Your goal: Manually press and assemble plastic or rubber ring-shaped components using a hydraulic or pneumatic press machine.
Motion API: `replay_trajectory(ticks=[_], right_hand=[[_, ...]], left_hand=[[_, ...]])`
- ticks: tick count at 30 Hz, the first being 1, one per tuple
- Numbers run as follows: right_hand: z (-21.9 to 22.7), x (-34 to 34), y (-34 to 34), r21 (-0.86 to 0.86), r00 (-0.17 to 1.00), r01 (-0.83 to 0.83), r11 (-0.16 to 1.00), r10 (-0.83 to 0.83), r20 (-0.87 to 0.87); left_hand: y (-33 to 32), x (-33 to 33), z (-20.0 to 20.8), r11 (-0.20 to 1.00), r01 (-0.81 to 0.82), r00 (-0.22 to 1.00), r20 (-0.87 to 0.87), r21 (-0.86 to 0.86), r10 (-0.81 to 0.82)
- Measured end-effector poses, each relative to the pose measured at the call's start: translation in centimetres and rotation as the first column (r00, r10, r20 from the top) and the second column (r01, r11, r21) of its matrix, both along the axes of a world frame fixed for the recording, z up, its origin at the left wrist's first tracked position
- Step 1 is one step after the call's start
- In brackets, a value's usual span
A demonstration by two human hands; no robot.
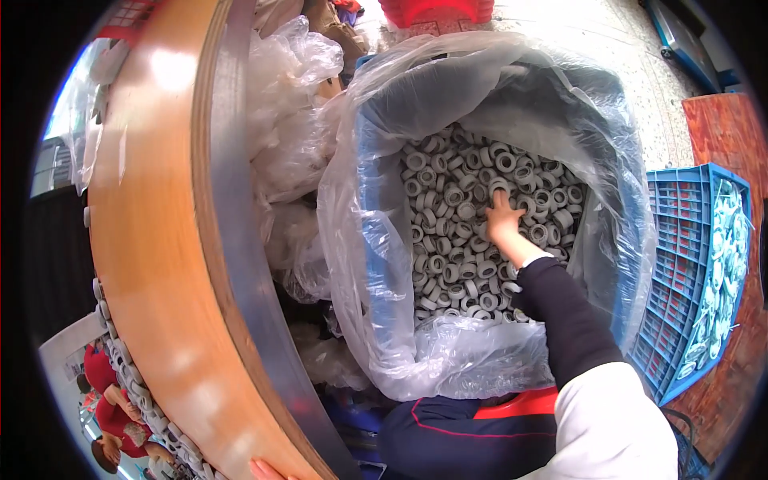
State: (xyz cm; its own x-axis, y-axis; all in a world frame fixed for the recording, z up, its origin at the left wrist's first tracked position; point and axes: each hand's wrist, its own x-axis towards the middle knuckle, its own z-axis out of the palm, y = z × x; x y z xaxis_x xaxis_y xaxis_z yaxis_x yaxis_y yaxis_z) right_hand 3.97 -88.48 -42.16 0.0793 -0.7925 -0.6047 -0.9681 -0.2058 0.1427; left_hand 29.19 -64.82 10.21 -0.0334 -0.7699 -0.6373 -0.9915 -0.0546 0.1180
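My right hand (505,222) reaches down into a large blue bin (376,264) lined with clear plastic film. Its fingers are stretched out and apart, and the fingertips touch the heap of short grey rings (468,272). No ring is seen lifted in it. Of my left hand (266,470), only a few fingertips show at the lower edge. They lie extended on the rim of the wooden tabletop (160,304); the rest is out of view.
Crumpled plastic bags (292,144) fill the gap between tabletop and bin. A blue crate (676,272) with pale green parts stands right of the bin. Beyond the bin is a red plastic container (436,11). Grey rings (132,372) line the tabletop's far edge, with people in red beyond.
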Motion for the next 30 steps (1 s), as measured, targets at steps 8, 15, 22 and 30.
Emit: replay_trajectory(ticks=[8,15,22,30], right_hand=[[-3.5,-2.5,0.0,-0.061,0.996,-0.008,0.998,0.002,-0.088],[1.8,-6.5,3.1,0.133,0.945,0.058,0.989,-0.097,0.312],[7.5,-10.9,10.2,0.054,0.724,0.139,0.989,-0.139,0.676],[23.8,-15.3,13.8,0.704,0.015,-0.068,0.707,-0.705,0.709]], left_hand=[[2.8,2.2,-4.5,0.98,0.047,0.994,0.108,-0.194,-0.027],[-0.3,-0.3,-1.6,0.987,0.025,0.999,0.044,-0.16,-0.019],[1.2,1.4,-2.8,0.984,-0.061,0.988,-0.149,-0.17,0.035],[7.3,-3.7,6.2,0.594,-0.701,0.318,-0.919,-0.394,-0.235]])
